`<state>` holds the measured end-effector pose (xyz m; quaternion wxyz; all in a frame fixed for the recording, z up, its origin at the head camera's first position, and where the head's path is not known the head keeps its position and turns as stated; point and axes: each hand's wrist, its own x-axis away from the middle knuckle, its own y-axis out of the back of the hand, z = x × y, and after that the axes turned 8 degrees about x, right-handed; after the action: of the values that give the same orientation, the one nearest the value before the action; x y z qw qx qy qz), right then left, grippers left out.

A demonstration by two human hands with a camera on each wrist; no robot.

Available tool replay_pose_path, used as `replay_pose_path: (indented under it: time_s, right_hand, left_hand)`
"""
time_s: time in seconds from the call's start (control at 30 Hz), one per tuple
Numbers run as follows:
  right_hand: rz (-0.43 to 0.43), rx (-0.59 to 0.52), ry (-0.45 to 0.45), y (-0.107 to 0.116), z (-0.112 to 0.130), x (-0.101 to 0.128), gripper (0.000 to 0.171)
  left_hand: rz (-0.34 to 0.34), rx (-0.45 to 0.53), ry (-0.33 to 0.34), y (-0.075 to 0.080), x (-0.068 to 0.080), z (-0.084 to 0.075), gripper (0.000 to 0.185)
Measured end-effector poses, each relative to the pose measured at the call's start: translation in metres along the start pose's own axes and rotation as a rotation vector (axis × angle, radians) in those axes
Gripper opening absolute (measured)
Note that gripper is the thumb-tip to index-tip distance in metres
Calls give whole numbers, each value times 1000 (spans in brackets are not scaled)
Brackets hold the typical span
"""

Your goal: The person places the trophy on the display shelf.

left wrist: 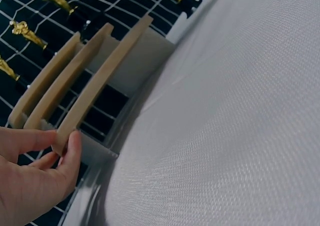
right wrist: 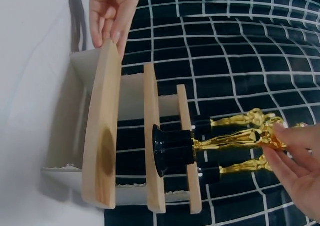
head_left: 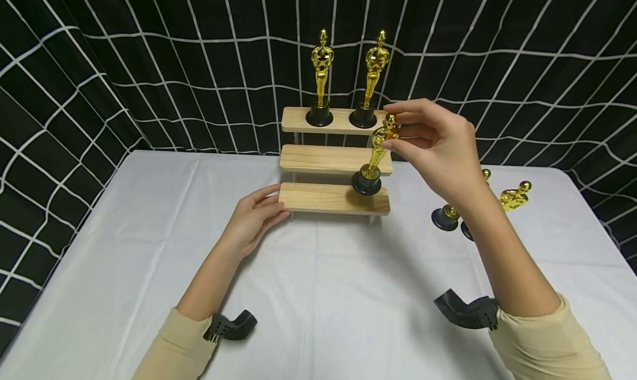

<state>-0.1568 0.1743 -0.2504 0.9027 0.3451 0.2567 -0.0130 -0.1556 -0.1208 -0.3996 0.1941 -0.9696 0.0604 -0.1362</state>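
Observation:
My right hand [head_left: 440,147] pinches a gold trophy statuette [head_left: 378,154] by its upper body, with thumb and fingers at the head and chest. The statuette tilts slightly, its round black base [right wrist: 172,148] hanging over the right part of the three-step wooden shelf. In the head view that base overlaps the bottom board [head_left: 328,198], where a shadow falls. With thumb and fingers, my left hand [head_left: 254,217] grips the left end of the bottom board, seen closely in the left wrist view [left wrist: 85,99]. Two matching statuettes, a left one [head_left: 320,76] and a right one [head_left: 370,78], stand upright on the top board.
The middle board [head_left: 323,159] bears nothing. Right of the shelf, two more statuettes, one with its base showing [head_left: 444,218] and one farther right [head_left: 515,196], are partly hidden by my right forearm. White cloth [head_left: 318,302] covers the table; a black gridded curtain [head_left: 199,64] hangs behind.

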Motion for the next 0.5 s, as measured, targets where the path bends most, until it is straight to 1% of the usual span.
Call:
replay_pose_path:
  time_s: [0.23,0.5]
  right_hand:
    - [18,10,-8,-2,6,-10,43]
    - [24,26,7,-9,11,-22,40]
  left_hand:
    - [5,-1,-9,0,1,0,55]
    - [6,1,-6,0,2,-1,55]
